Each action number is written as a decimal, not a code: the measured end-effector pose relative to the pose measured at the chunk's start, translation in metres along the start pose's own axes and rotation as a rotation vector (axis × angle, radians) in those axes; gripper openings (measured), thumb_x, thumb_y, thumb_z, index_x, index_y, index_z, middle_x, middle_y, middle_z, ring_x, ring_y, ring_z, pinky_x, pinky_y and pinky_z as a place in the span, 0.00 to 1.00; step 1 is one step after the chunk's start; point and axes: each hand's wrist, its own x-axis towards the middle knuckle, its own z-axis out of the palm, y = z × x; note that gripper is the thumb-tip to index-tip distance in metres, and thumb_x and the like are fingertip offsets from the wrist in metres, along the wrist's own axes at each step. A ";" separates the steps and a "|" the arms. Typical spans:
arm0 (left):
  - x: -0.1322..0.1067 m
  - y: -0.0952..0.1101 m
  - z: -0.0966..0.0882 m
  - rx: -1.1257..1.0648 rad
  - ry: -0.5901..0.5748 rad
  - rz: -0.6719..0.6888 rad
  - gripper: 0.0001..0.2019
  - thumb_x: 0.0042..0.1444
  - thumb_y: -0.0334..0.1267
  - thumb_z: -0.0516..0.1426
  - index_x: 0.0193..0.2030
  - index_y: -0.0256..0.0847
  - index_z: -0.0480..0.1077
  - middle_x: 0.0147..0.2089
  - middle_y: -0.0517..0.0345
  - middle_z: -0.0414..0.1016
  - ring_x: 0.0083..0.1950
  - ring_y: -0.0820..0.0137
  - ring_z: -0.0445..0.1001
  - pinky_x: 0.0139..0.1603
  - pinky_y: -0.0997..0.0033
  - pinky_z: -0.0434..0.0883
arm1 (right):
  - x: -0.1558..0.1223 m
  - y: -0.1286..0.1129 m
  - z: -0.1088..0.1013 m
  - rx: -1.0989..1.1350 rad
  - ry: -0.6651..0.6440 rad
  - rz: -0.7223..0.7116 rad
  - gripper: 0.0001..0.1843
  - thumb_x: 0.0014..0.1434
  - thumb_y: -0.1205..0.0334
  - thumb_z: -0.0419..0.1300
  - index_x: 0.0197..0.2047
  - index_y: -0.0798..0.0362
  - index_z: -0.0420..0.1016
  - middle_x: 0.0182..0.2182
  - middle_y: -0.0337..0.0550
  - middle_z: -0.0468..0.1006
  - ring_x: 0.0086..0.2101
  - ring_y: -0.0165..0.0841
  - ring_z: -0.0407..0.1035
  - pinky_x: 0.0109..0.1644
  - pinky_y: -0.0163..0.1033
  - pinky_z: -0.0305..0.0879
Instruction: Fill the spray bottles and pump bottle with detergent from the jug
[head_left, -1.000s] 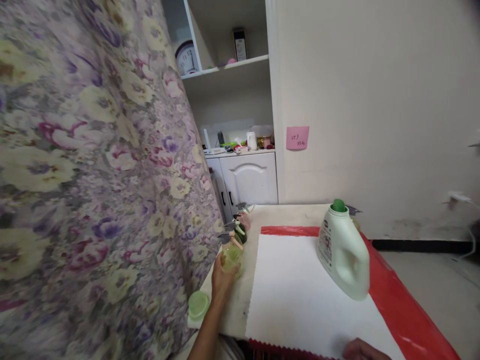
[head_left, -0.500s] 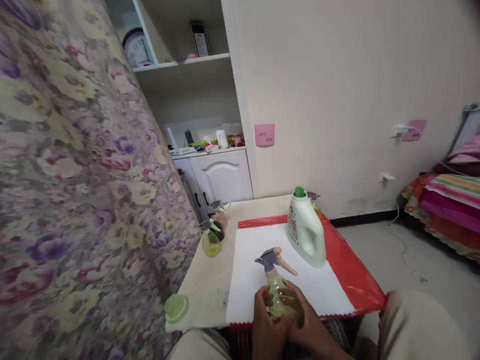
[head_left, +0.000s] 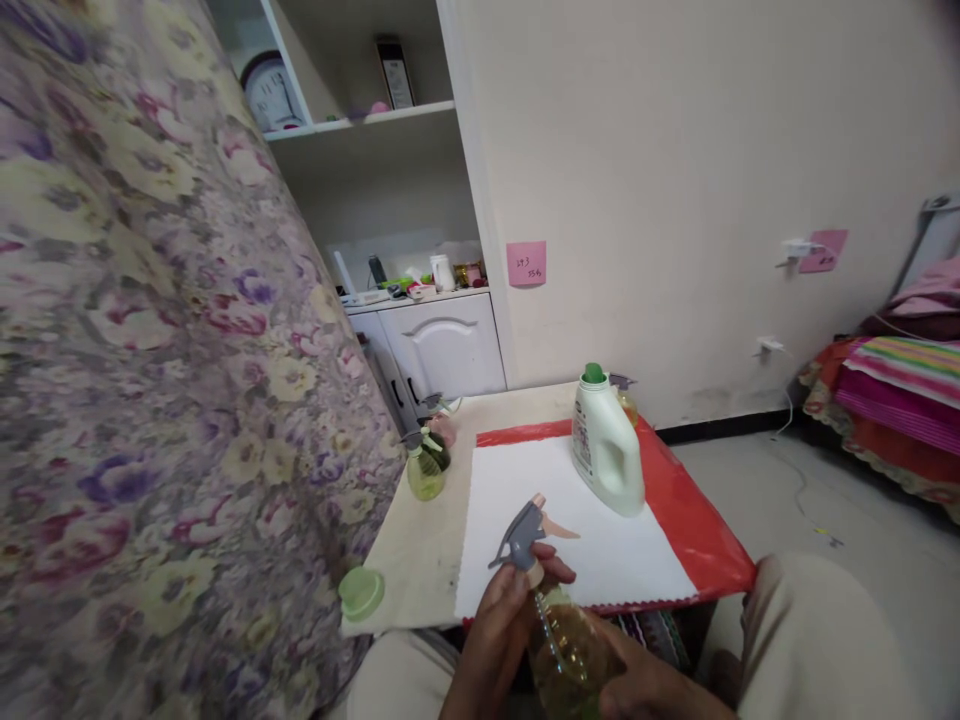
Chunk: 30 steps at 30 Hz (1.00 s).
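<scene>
A clear yellowish spray bottle (head_left: 559, 655) with a grey and peach trigger head tilts between my two hands, close to the table's front edge. My left hand (head_left: 499, 625) is closed around its neck, just beneath the spray head. Lower down, my right hand (head_left: 637, 665) wraps the side of the bottle's body; part of that hand is cut off by the frame's bottom. Beyond them a pale green detergent jug (head_left: 609, 450) with a handle stands upright on the white sheet (head_left: 517, 480). A green cap (head_left: 361, 593) lies at the table's near left corner.
Several other spray bottles (head_left: 425, 475) stand along the table's left edge, and one more (head_left: 624, 400) is behind the jug. Red covering (head_left: 690, 520) shows around the white sheet. A floral curtain (head_left: 187, 400) hangs at left; my knees flank the table.
The spray bottle has come down and nearer to me, its head now tipped leftward. My left hand has shifted from the bottle's body up to its neck.
</scene>
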 end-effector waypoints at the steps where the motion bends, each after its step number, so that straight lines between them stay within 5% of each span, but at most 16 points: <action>1: -0.002 0.001 0.001 -0.015 -0.029 0.003 0.16 0.58 0.46 0.57 0.47 0.38 0.72 0.42 0.47 0.77 0.48 0.59 0.72 0.47 0.63 0.66 | 0.000 -0.004 0.005 0.013 -0.012 0.008 0.45 0.30 0.59 0.75 0.55 0.49 0.71 0.49 0.48 0.77 0.54 0.49 0.66 0.58 0.48 0.59; 7: -0.003 0.001 0.009 0.008 0.047 0.011 0.16 0.54 0.50 0.60 0.38 0.37 0.73 0.36 0.49 0.77 0.42 0.61 0.73 0.43 0.66 0.67 | 0.002 -0.014 0.016 0.005 -0.027 0.011 0.43 0.31 0.61 0.74 0.55 0.48 0.72 0.48 0.47 0.78 0.55 0.50 0.66 0.60 0.49 0.57; 12: 0.007 -0.010 0.015 0.179 0.312 -0.023 0.16 0.48 0.51 0.63 0.33 0.39 0.74 0.31 0.57 0.74 0.31 0.70 0.70 0.32 0.73 0.66 | 0.005 0.004 -0.012 -0.169 0.070 -0.128 0.50 0.32 0.61 0.75 0.60 0.48 0.64 0.53 0.48 0.73 0.57 0.49 0.63 0.59 0.51 0.58; 15: 0.008 -0.010 0.019 0.288 0.410 -0.023 0.15 0.47 0.51 0.64 0.35 0.41 0.75 0.34 0.58 0.75 0.33 0.69 0.72 0.34 0.73 0.68 | 0.006 0.011 -0.025 -0.263 0.112 -0.180 0.51 0.33 0.62 0.76 0.61 0.47 0.62 0.54 0.49 0.72 0.57 0.49 0.63 0.58 0.51 0.60; 20: -0.003 0.000 0.018 0.207 0.247 -0.017 0.22 0.55 0.53 0.57 0.51 0.43 0.72 0.51 0.49 0.75 0.52 0.58 0.71 0.50 0.64 0.67 | 0.003 0.006 -0.023 -0.226 0.104 -0.181 0.51 0.33 0.64 0.75 0.61 0.46 0.61 0.55 0.47 0.71 0.59 0.50 0.60 0.61 0.51 0.57; 23: -0.004 0.001 0.019 0.105 0.172 0.016 0.18 0.54 0.50 0.59 0.46 0.39 0.74 0.45 0.49 0.76 0.45 0.61 0.73 0.44 0.65 0.68 | 0.000 0.002 -0.020 -0.269 0.092 -0.173 0.50 0.33 0.66 0.74 0.61 0.46 0.61 0.56 0.47 0.70 0.59 0.49 0.60 0.62 0.50 0.55; 26: 0.000 -0.002 0.025 0.053 0.230 0.007 0.14 0.51 0.46 0.62 0.39 0.40 0.73 0.38 0.55 0.74 0.32 0.70 0.70 0.33 0.72 0.67 | -0.002 0.004 -0.023 -0.333 0.131 -0.168 0.50 0.34 0.65 0.74 0.61 0.46 0.61 0.57 0.46 0.69 0.60 0.49 0.59 0.63 0.50 0.53; 30: 0.001 -0.004 0.031 0.077 0.291 0.006 0.14 0.50 0.46 0.64 0.40 0.40 0.73 0.35 0.56 0.74 0.30 0.72 0.69 0.31 0.72 0.66 | -0.003 0.007 -0.024 -0.319 0.138 -0.168 0.52 0.33 0.61 0.75 0.62 0.47 0.61 0.57 0.47 0.69 0.60 0.49 0.58 0.63 0.51 0.52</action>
